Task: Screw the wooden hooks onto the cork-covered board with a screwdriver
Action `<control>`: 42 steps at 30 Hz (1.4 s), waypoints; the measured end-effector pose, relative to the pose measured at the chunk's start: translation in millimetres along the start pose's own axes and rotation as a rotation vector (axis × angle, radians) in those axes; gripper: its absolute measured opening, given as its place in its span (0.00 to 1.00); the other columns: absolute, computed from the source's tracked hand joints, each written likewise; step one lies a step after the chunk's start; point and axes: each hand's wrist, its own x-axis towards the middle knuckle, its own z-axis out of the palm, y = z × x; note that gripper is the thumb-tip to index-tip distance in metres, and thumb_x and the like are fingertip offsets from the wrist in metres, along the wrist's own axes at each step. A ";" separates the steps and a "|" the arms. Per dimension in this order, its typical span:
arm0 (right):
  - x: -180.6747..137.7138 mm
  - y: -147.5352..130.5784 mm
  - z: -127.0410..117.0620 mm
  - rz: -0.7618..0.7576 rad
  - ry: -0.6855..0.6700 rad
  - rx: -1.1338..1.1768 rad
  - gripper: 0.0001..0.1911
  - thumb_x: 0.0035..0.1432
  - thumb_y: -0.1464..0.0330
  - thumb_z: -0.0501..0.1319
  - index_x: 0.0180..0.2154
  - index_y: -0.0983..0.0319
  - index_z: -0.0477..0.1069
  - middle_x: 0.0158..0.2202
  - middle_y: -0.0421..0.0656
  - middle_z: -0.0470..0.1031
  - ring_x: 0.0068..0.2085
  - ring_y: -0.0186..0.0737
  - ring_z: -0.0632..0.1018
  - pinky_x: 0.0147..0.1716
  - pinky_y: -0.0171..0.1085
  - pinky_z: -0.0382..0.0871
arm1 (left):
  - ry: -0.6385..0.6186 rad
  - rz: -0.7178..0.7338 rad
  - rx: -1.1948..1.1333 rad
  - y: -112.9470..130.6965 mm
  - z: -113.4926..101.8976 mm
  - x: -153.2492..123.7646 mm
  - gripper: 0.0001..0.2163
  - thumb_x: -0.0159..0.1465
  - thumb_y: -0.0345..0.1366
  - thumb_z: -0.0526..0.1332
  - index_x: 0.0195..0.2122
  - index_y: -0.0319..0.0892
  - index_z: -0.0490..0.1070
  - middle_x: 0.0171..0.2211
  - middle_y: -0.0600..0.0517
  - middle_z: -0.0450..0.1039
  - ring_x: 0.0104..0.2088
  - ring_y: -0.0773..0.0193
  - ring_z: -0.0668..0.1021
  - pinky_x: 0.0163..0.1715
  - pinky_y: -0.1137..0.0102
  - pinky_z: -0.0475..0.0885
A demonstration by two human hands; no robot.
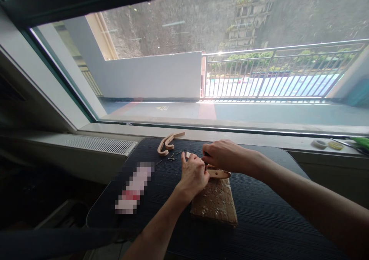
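Observation:
My left hand [194, 172] is closed around a pale wooden hook [218, 174], holding it down on a block wrapped in brown tape [215, 204]. The hook's rounded end, with a hole in it, sticks out to the right. From above, my right hand [221, 154] grips the dark handle of what looks like a screwdriver [205, 158], upright beside my left fingers. Its tip is hidden by my left hand. Two more wooden hooks [163, 144] lie together at the far side of the table. Several loose screws [172, 159] are scattered left of my hands.
The black table [259, 210] stands against a window sill [245, 139]. A blurred-out pinkish item [135, 189] lies on its left. Rolls of tape [319, 144] sit on the sill at right. A white radiator cover [95, 142] is at left.

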 end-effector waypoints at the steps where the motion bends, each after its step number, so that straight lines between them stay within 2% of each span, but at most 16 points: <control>1: 0.1 0.4 -1.0 0.000 0.002 -0.002 0.14 0.62 0.65 0.51 0.35 0.65 0.72 0.27 0.48 0.76 0.28 0.41 0.75 0.22 0.36 0.51 | -0.002 0.000 -0.001 0.1 -0.3 -0.2 0.05 0.56 0.33 0.58 0.28 0.42 0.73 0.34 0.47 0.73 0.45 0.55 0.69 0.59 0.45 0.44; 7: -4.0 5.0 -12.9 -0.075 -0.026 0.066 0.08 0.56 0.69 0.55 0.35 0.60 0.72 0.30 0.43 0.77 0.30 0.37 0.74 0.24 0.33 0.53 | 0.013 -0.015 0.032 1.2 -1.0 -0.7 0.06 0.57 0.35 0.57 0.32 0.40 0.73 0.35 0.46 0.73 0.45 0.55 0.69 0.59 0.46 0.46; 15: 1.7 7.8 3.4 0.001 0.026 0.060 0.16 0.61 0.63 0.49 0.35 0.64 0.71 0.28 0.47 0.77 0.28 0.40 0.74 0.23 0.35 0.52 | 0.018 0.006 0.037 0.0 0.7 0.9 0.08 0.60 0.36 0.56 0.28 0.41 0.73 0.32 0.47 0.73 0.44 0.55 0.70 0.58 0.45 0.46; 18: 0.2 10.2 -0.7 -0.007 0.035 0.052 0.12 0.58 0.63 0.53 0.38 0.61 0.72 0.29 0.45 0.77 0.28 0.40 0.74 0.23 0.35 0.51 | 0.026 0.014 0.040 0.3 0.0 0.9 0.07 0.59 0.36 0.57 0.29 0.41 0.73 0.33 0.47 0.73 0.44 0.55 0.70 0.58 0.45 0.48; 21: -3.1 10.2 -8.7 -0.062 0.009 0.071 0.09 0.54 0.68 0.56 0.37 0.59 0.72 0.29 0.42 0.77 0.29 0.37 0.74 0.24 0.33 0.52 | 0.034 -0.006 0.049 1.2 -0.3 0.8 0.07 0.58 0.37 0.58 0.31 0.39 0.73 0.34 0.46 0.73 0.44 0.55 0.70 0.58 0.45 0.49; 24: -3.9 8.1 -9.9 -0.065 -0.023 0.094 0.09 0.56 0.69 0.54 0.33 0.61 0.72 0.28 0.42 0.76 0.28 0.36 0.73 0.24 0.33 0.53 | 0.033 -0.014 0.049 1.5 0.2 0.9 0.07 0.59 0.37 0.58 0.31 0.40 0.73 0.34 0.46 0.73 0.44 0.55 0.70 0.59 0.46 0.48; 30: 1.1 7.1 1.0 0.007 0.012 0.065 0.16 0.62 0.63 0.49 0.34 0.64 0.72 0.28 0.47 0.76 0.28 0.39 0.74 0.24 0.34 0.53 | 0.013 -0.006 0.020 1.6 -0.7 0.3 0.07 0.58 0.35 0.57 0.27 0.41 0.73 0.33 0.47 0.74 0.45 0.54 0.69 0.59 0.44 0.43; 35: -0.9 9.7 -7.2 -0.022 0.003 0.068 0.12 0.56 0.65 0.56 0.40 0.59 0.73 0.30 0.44 0.77 0.29 0.38 0.74 0.24 0.33 0.53 | -0.006 -0.017 0.030 2.8 -2.1 -0.2 0.06 0.58 0.35 0.58 0.30 0.41 0.73 0.35 0.46 0.73 0.45 0.54 0.69 0.59 0.45 0.46; 38: -2.7 9.3 -9.0 -0.061 -0.014 0.102 0.09 0.56 0.68 0.55 0.35 0.59 0.73 0.28 0.42 0.76 0.28 0.36 0.73 0.24 0.33 0.53 | 0.016 -0.026 0.040 2.7 -0.9 -0.1 0.07 0.58 0.35 0.57 0.33 0.39 0.73 0.36 0.45 0.73 0.45 0.54 0.69 0.59 0.46 0.47; 42: 0.3 9.3 2.3 0.002 0.027 0.099 0.14 0.61 0.62 0.51 0.34 0.63 0.71 0.28 0.45 0.76 0.28 0.38 0.73 0.23 0.34 0.53 | 0.024 -0.008 0.021 1.9 0.2 0.4 0.07 0.59 0.35 0.57 0.29 0.41 0.73 0.33 0.47 0.73 0.44 0.55 0.70 0.59 0.45 0.44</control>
